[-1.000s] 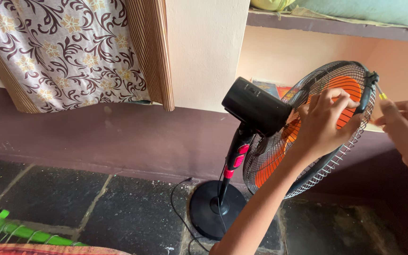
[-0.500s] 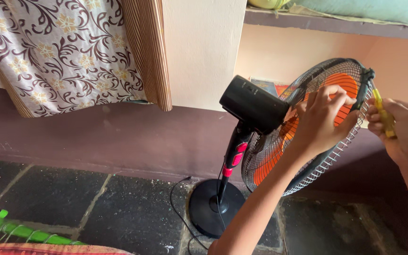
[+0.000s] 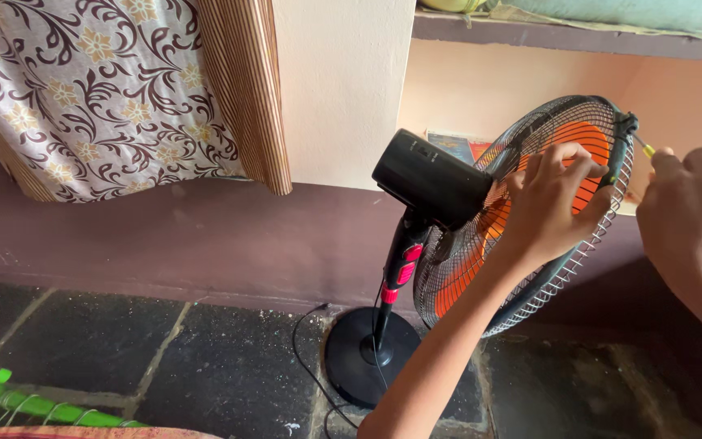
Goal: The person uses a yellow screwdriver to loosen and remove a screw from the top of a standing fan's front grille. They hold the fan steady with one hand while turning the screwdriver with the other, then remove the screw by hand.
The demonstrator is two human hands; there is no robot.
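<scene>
Head cam: the fan [image 3: 522, 211] stands on the floor [image 3: 123, 358] against the wall, tilted back, black motor at 9 o'clock of its wire grille. Left hand [image 3: 550, 203] lies on the back of the grille, fingers [image 3: 566, 158] curled round the rim at about 2 o'clock. Right hand [image 3: 692, 223] has its fingers closed on a yellow-handled screwdriver [image 3: 643, 146], tip at the rim clip. Green hanger [image 3: 10, 402] sits way off at 8 o'clock.
</scene>
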